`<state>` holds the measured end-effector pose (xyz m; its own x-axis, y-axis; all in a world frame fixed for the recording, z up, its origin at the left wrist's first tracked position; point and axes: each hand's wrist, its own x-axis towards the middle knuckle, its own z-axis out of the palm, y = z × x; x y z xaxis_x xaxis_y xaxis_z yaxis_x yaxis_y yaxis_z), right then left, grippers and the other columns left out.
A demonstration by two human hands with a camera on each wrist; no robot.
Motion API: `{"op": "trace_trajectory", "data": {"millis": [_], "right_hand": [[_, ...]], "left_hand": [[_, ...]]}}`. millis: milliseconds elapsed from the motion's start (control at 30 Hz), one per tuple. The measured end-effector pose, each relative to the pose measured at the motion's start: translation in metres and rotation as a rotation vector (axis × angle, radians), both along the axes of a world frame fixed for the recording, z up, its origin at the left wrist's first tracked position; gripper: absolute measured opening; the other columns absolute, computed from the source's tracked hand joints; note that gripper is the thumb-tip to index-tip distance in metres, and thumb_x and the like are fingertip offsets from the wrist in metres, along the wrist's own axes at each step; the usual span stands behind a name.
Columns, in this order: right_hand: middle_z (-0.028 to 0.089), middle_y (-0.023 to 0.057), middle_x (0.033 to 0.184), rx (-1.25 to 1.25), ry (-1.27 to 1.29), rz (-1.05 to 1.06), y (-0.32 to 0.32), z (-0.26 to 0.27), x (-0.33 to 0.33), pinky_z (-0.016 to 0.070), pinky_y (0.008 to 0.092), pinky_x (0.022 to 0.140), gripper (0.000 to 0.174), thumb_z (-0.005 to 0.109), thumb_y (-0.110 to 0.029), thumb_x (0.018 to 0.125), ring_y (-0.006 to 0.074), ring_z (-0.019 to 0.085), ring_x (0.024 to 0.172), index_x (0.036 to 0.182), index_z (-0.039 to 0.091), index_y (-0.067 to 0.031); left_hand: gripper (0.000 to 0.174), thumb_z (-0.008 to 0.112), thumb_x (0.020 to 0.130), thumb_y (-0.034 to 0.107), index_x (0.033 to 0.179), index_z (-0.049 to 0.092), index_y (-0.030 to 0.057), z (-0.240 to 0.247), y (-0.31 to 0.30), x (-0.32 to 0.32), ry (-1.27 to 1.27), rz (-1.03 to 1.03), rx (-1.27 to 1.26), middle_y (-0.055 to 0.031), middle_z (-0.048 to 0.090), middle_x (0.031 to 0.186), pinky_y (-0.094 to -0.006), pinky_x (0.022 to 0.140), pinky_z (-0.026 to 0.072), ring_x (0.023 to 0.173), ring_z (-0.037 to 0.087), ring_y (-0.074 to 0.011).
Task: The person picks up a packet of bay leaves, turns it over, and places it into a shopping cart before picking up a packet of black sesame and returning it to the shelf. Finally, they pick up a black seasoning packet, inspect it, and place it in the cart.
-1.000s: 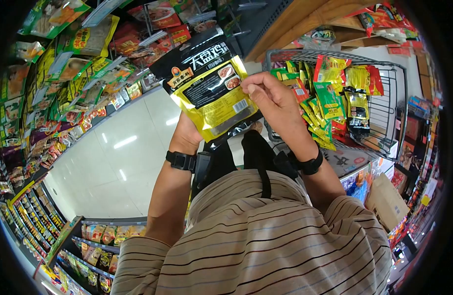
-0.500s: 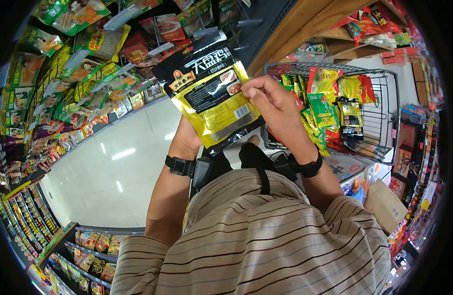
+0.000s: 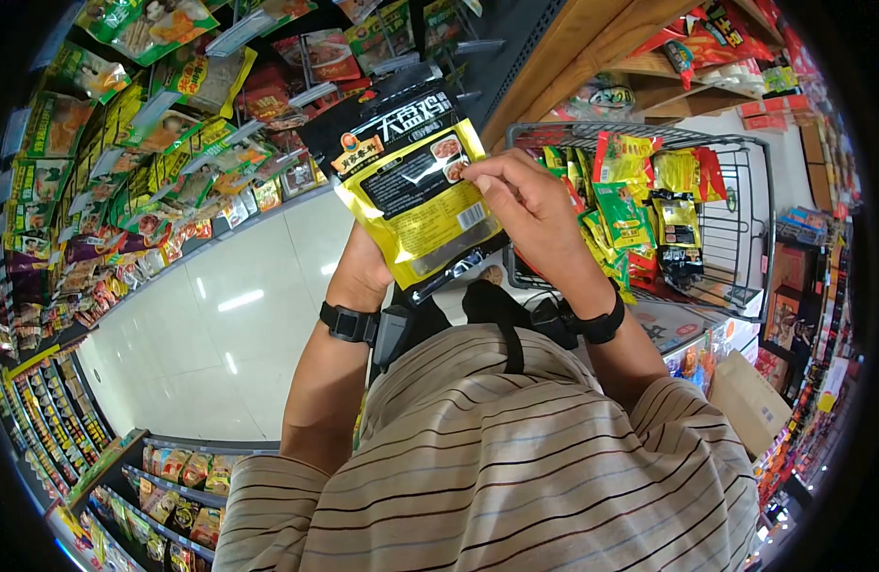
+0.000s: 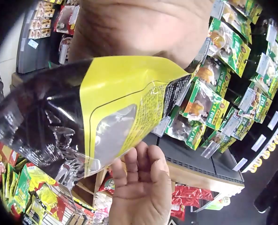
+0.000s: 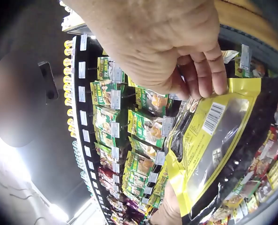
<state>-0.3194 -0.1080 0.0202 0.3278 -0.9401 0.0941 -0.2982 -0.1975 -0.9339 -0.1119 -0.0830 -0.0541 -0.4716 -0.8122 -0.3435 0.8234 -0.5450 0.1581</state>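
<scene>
A black and yellow food pouch (image 3: 416,224), printed with white Chinese characters, a barcode and small dish photos, is held up in front of the body. My left hand (image 3: 366,259) holds it from the lower left, its fingers hidden behind the pouch in the head view. At the opposite edge, my right hand (image 3: 535,202) pinches the pouch beside the dish photos, thumb and forefinger close together. The left wrist view shows the pouch's clear window (image 4: 114,131) and the right hand's curled fingers at its edge. In the right wrist view the barcode (image 5: 214,118) lies below those fingers.
A wire shopping cart (image 3: 735,229) to the right holds several green, yellow and red packets (image 3: 625,214). Racks of hanging packets (image 3: 196,81) line the left. A wooden shelf (image 3: 592,52) stands ahead, and pale tiled floor (image 3: 239,334) stretches to the left.
The pouch has dropped slightly, and the right fingertips have shifted a little left along its edge. The head view has moved slightly, so racks and cart sit lower in it. Both hands keep their hold.
</scene>
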Motion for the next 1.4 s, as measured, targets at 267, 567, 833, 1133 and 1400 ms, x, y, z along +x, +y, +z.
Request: {"op": "trace_trajectory", "data": {"millis": [267,567,833,1133,1400], "right_hand": [[0.062,0.0056,0.093,0.01,0.02,0.009,0.001,0.001,-0.002,0.0437,0.0262,0.077,0.017,0.055,-0.006,0.096,0.0139,0.056,0.085,0.107,0.066,0.0],[0.062,0.0058,0.093,0.018,0.009,0.007,0.002,-0.005,-0.002,0.0436,0.0261,0.075,0.017,0.055,-0.006,0.096,0.014,0.056,0.084,0.106,0.066,0.0002],[0.063,0.0108,0.093,-0.021,0.018,-0.009,0.0,-0.008,0.0,0.0474,0.0293,0.07,0.018,0.055,-0.007,0.093,0.0193,0.062,0.081,0.104,0.068,-0.0012],[0.063,0.0112,0.094,-0.035,0.007,0.0,0.0,-0.008,0.001,0.0472,0.0295,0.071,0.018,0.055,-0.007,0.093,0.0195,0.061,0.081,0.106,0.067,-0.0005],[0.063,0.011,0.093,-0.035,0.01,-0.005,0.002,-0.005,-0.002,0.047,0.0295,0.071,0.017,0.056,-0.007,0.094,0.0195,0.06,0.08,0.105,0.067,-0.0012]], "left_hand": [[0.046,0.045,0.104,0.036,0.132,0.055,0.0011,0.002,0.002,-0.003,-0.012,0.012,-0.001,-0.0161,0.063,0.127,-0.0399,0.094,0.0551,0.11,0.065,-0.026],[0.042,0.045,0.104,0.029,0.134,0.053,0.0016,0.0,0.004,-0.002,0.045,0.01,-0.005,-0.0173,0.062,0.129,-0.0433,0.094,0.0548,0.112,0.065,-0.0281],[0.046,0.045,0.104,0.036,0.132,0.055,0.0008,0.008,0.007,-0.004,-0.048,0.024,0.012,-0.0164,0.063,0.128,-0.0404,0.094,0.0552,0.11,0.066,-0.0268],[0.046,0.045,0.103,0.035,0.132,0.055,0.0008,0.005,0.006,-0.003,-0.028,0.033,0.016,-0.0169,0.063,0.127,-0.0408,0.093,0.0555,0.109,0.066,-0.0269],[0.047,0.045,0.103,0.037,0.134,0.055,0.0015,-0.005,0.009,0.0,0.062,0.018,-0.002,-0.017,0.062,0.129,-0.0415,0.095,0.0538,0.112,0.065,-0.0276]]}}
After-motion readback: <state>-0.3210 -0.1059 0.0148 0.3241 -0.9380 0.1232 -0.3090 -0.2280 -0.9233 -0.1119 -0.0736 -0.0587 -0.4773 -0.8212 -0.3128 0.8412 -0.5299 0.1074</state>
